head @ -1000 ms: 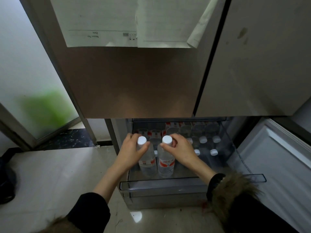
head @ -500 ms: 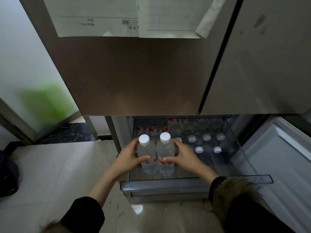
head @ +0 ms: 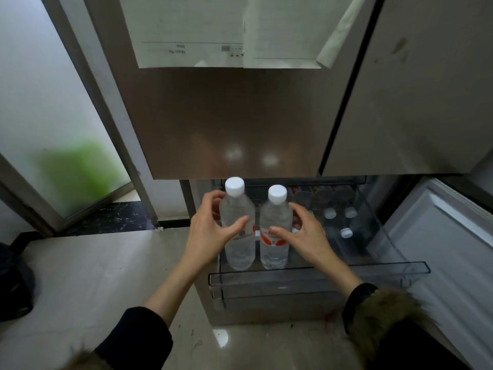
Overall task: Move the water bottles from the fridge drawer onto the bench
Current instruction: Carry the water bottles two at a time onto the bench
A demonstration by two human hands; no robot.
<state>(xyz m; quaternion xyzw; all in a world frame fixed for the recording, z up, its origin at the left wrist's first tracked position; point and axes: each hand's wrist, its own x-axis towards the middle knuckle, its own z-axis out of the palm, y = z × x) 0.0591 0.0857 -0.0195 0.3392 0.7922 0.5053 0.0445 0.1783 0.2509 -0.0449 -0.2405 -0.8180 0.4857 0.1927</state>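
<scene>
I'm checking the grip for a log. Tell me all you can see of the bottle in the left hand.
The left bottle is clear plastic with a white screw cap, closed, upright, its label partly hidden. The left hand wraps its middle, thumb in front. It is held above the open fridge drawer, close beside the right hand's bottle.

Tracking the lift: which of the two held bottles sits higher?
The bottle in the left hand, left bottle: its white cap tops the right hand's bottle.

Clear plastic water bottles (head: 238, 231): glossy, smooth white caps
Transparent plastic fridge drawer (head: 320, 275): glossy
Brushed bronze metal fridge door (head: 226, 116): satin sheen
White paper sheets (head: 192, 30): matt
Pale stone floor (head: 93, 276): polished
</scene>
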